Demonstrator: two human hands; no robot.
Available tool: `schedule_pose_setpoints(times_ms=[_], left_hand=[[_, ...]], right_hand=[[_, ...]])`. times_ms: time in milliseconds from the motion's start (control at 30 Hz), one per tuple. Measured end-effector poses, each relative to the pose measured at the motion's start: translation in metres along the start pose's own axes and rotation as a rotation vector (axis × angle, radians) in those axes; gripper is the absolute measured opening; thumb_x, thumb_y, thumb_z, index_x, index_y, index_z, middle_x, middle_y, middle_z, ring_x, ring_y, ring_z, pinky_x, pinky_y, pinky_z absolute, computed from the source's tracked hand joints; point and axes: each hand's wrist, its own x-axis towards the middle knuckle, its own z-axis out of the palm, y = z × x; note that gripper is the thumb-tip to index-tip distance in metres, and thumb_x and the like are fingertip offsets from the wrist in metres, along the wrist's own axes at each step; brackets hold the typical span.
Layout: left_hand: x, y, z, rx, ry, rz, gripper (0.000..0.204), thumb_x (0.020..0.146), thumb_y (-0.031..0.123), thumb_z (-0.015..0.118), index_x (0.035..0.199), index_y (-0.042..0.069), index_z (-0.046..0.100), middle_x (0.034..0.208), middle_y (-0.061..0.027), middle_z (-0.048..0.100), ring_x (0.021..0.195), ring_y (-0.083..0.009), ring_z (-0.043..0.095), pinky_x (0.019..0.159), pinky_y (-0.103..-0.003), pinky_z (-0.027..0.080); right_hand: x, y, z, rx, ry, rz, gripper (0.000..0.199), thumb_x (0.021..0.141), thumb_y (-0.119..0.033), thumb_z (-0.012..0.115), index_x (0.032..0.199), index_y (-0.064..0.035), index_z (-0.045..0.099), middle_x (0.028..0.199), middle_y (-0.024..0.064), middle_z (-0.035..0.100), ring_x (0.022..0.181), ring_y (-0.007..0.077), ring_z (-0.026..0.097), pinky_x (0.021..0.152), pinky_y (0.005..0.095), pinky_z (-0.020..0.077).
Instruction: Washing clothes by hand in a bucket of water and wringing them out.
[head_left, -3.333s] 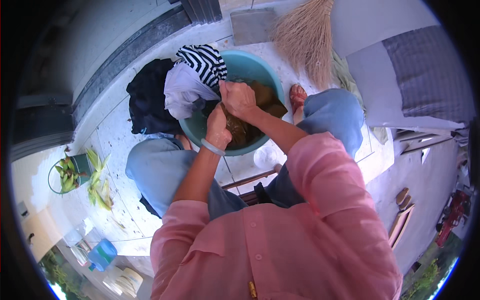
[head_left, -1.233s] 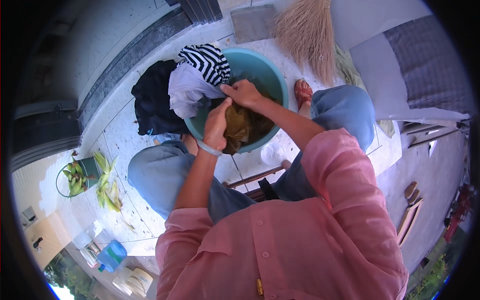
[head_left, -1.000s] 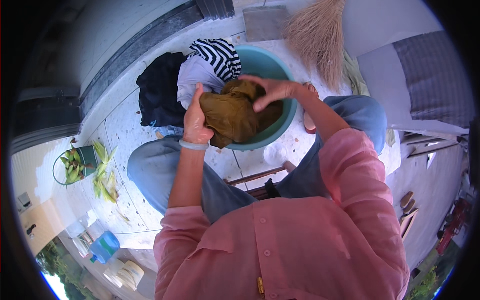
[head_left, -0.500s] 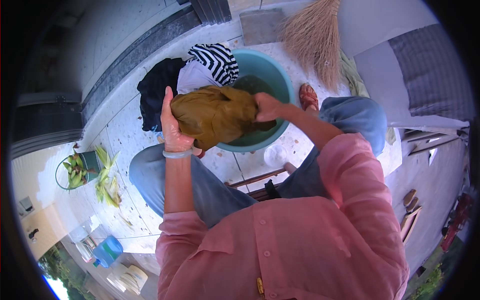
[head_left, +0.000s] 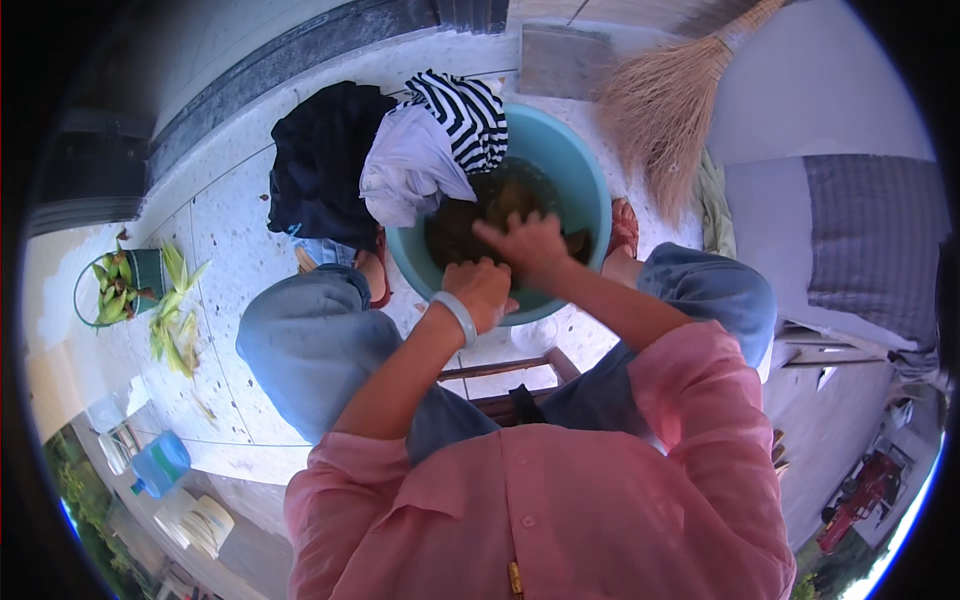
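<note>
In front of me stands a teal plastic basin [head_left: 590,170] holding murky water, with a mustard-brown cloth [head_left: 508,203] lying mostly sunk in it. My right hand [head_left: 535,248] is over the water with its fingers spread, touching or just above the cloth. Just beside it, at the basin's near rim, my left hand [head_left: 482,292] has its fingers curled downward. Whatever those fingers hold is hidden under the hand. A pale lavender cloth [head_left: 408,165] and a black-and-white striped cloth [head_left: 462,115] drape over the basin's left rim. Black cloth [head_left: 325,165] hangs beside them.
A straw broom [head_left: 670,110] leans at the far right, near a dark ribbed cloth [head_left: 875,235]. On the left are a green bucket [head_left: 148,275] of corn cobs, loose husks [head_left: 175,320] and a blue water jug [head_left: 160,463]. My knees flank the basin.
The mustard-brown cloth has gone from between my raised hands down into the basin water. My left hand moved right and down to the near rim; my right hand spread its fingers.
</note>
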Motion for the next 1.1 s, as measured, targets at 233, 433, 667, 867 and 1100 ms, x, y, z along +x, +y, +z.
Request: schedule_pose_setpoints(times_ms=[233,433,667,867,1100], left_hand=[[-0.040,-0.004,-0.029,-0.097,0.058,0.066,0.033,0.076,0.022,0.071,0.097,0.002,0.055,0.088,-0.0169,0.060,0.083,-0.0337,0.060,0.072,-0.042,0.046],[-0.044,-0.020,-0.039,-0.072,0.103,-0.048,0.031,0.077,0.020,0.070,0.097,0.002,0.054,0.088,-0.0158,0.059,0.082,-0.0325,0.060,0.073,-0.040,0.045],[-0.038,-0.034,-0.043,-0.132,0.154,-0.011,0.034,0.076,0.022,0.070,0.097,0.002,0.053,0.090,-0.0170,0.059,0.080,-0.0359,0.062,0.069,-0.044,0.048],[-0.035,-0.056,-0.043,-0.128,0.012,-0.149,0.054,0.069,0.019,0.076,0.110,-0.002,0.049,0.103,-0.0204,0.057,0.094,-0.0364,0.061,0.079,-0.041,0.050],[0.031,-0.083,0.018,-0.487,0.269,-0.039,0.116,0.050,0.008,0.085,0.142,0.000,0.014,0.130,-0.0202,0.045,0.116,-0.0301,0.050,0.096,-0.034,0.042]], right_hand=[[0.064,-0.030,0.123,-0.081,-0.048,-0.071,0.050,0.086,-0.031,0.047,0.135,-0.0249,0.037,0.100,0.0215,0.058,0.086,0.0358,0.062,0.058,0.0529,0.0459],[0.119,-0.021,0.170,0.184,-0.275,-0.076,0.042,0.080,-0.023,0.058,0.120,-0.0123,0.052,0.103,0.0220,0.061,0.089,0.0340,0.064,0.066,0.0499,0.0517],[0.110,0.020,0.144,0.132,-0.316,-0.449,0.038,0.072,-0.021,0.067,0.107,-0.0083,0.059,0.099,0.0185,0.064,0.090,0.0309,0.065,0.073,0.0441,0.0529],[0.024,-0.002,-0.066,0.039,-0.263,-0.081,0.047,0.064,-0.016,0.069,0.110,-0.0089,0.060,0.094,0.0163,0.066,0.092,0.0323,0.063,0.080,0.0409,0.0502],[-0.066,-0.012,-0.204,0.165,0.152,0.004,0.038,0.063,-0.006,0.062,0.101,-0.0090,0.065,0.087,0.0189,0.065,0.086,0.0348,0.063,0.076,0.0413,0.0500]])
